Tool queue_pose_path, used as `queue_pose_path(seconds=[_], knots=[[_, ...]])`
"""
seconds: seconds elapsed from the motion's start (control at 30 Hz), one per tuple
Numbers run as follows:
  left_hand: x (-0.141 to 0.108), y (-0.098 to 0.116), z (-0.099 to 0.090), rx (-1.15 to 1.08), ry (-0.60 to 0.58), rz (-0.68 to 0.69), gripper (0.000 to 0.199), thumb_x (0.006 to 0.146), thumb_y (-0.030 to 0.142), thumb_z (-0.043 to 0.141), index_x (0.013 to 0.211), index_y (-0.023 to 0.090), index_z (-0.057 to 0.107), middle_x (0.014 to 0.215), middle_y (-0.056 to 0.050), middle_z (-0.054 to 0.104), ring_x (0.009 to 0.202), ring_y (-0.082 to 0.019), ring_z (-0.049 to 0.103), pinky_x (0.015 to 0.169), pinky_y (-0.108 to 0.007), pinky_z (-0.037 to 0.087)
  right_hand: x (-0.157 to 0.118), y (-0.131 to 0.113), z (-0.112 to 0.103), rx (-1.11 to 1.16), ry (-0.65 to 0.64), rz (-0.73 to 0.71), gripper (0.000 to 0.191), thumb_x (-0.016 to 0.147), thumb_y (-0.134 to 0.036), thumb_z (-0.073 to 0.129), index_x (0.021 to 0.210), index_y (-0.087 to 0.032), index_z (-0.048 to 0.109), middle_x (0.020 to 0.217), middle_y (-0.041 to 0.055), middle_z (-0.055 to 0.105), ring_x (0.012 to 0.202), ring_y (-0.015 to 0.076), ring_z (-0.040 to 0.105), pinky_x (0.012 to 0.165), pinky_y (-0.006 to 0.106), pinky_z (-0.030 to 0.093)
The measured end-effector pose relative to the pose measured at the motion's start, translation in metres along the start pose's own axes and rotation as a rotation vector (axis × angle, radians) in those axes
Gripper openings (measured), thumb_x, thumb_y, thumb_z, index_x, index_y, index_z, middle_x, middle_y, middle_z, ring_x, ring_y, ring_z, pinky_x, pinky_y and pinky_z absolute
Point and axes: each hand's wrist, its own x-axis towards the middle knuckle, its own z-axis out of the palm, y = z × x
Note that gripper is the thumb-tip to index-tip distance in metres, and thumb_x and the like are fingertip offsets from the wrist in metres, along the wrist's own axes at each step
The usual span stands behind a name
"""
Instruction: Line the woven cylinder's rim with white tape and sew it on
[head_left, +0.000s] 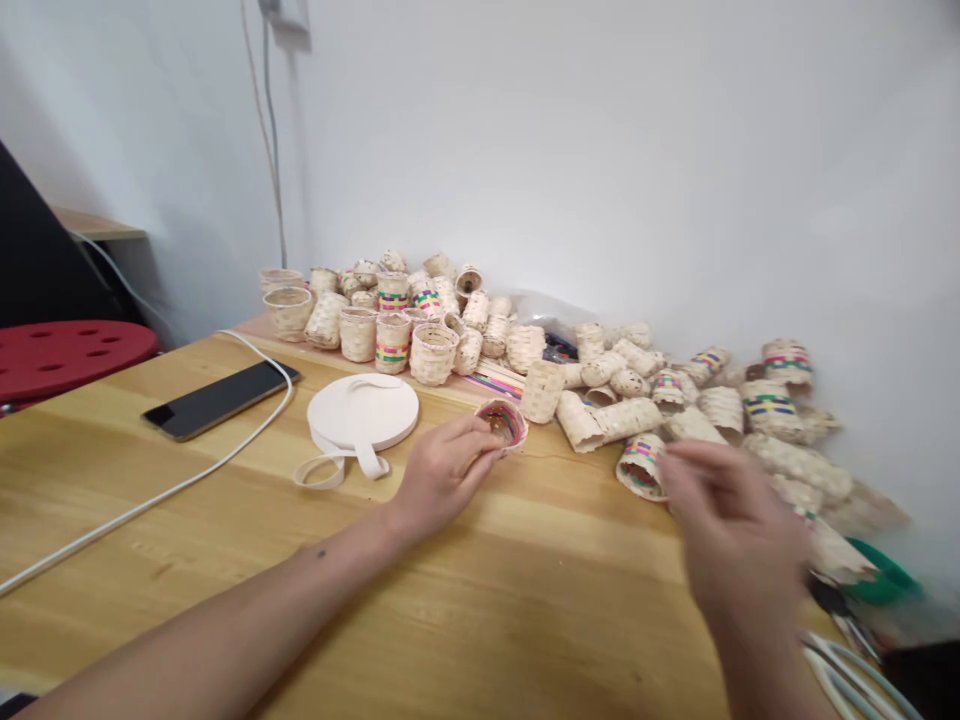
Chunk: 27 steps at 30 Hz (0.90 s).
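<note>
My left hand (448, 462) grips the rim of a small woven basket (511, 420), its open mouth facing me and coloured strands showing inside. My right hand (739, 525) is raised over the right side of the table, blurred by motion. Its thumb and fingers are pinched together, and whatever may be between them is too small to make out. Just beyond those fingers lies a woven tube (642, 462) with coloured bands; I cannot tell if they touch. A faint thin line, perhaps a thread, runs on the wood between the two hands.
A flat white roll of tape (363, 410) with a loose end lies left of my left hand. Farther left are a black phone (221, 400) and a white cable (225, 460). Many woven baskets (433, 355) line the wall. A green bowl (881, 575) stands at right.
</note>
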Motion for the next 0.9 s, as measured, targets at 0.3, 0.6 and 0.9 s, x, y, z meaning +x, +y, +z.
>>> queue_pose_path(seconds=[0.3, 0.6, 0.9], knots=[[-0.006, -0.001, 0.003, 0.133, -0.060, 0.213, 0.017, 0.091, 0.015, 0.050, 0.088, 0.015, 0.066, 0.085, -0.007, 0.065, 0.078, -0.014, 0.060, 0.069, -0.023, 0.047, 0.017, -0.015, 0.063, 0.320, -0.334, 0.343, 0.036, 0.082, -0.053, 0.057, 0.078, -0.017, 0.065, 0.054, -0.0046, 0.042, 0.047, 0.0083, 0.031, 0.044, 0.022, 0.020], [-0.009, -0.003, 0.010, 0.140, -0.153, 0.213, 0.021, 0.092, 0.016, 0.046, 0.085, 0.015, 0.065, 0.082, -0.006, 0.063, 0.074, -0.013, 0.057, 0.065, -0.022, 0.043, 0.002, 0.001, 0.066, 0.714, -0.158, 0.459, 0.030, 0.079, -0.047, 0.062, 0.074, -0.020, 0.050, 0.054, -0.0083, 0.028, 0.047, 0.0077, 0.022, 0.045, 0.021, 0.022], [-0.010, -0.006, 0.012, 0.163, -0.150, 0.190, 0.019, 0.091, 0.016, 0.048, 0.086, 0.014, 0.066, 0.083, -0.006, 0.063, 0.073, -0.013, 0.056, 0.064, -0.022, 0.041, -0.001, -0.001, 0.064, 0.902, -0.120, 0.380, 0.024, 0.079, -0.038, 0.066, 0.074, -0.019, 0.053, 0.055, -0.0076, 0.032, 0.047, 0.0070, 0.024, 0.046, 0.021, 0.023]])
